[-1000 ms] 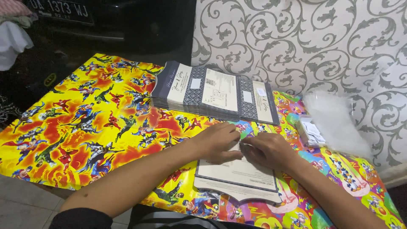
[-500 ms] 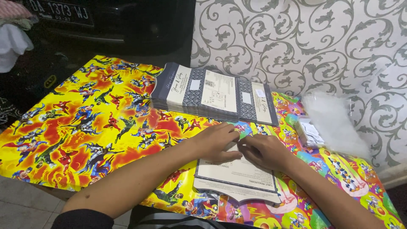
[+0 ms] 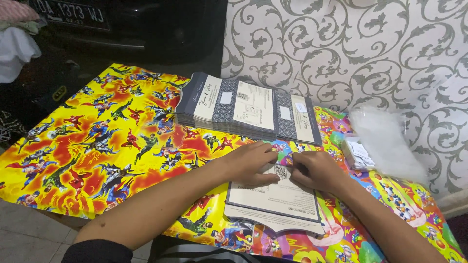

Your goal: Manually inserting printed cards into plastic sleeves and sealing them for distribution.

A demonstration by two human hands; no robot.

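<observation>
left hand flat, fingers loosely spread, pressing on the cream card near the front edge | right hand curled, fingertips pinching at the card's top, can't tell what's in them | surface covered in loud yellow cartoon wrap | stack of cards further back, swirly grey wallpaper behind

Near edge of desk: card under left hand and right hand, side by side on its far end; behind, stack of cards; right, small box beside plastic bags.
</observation>
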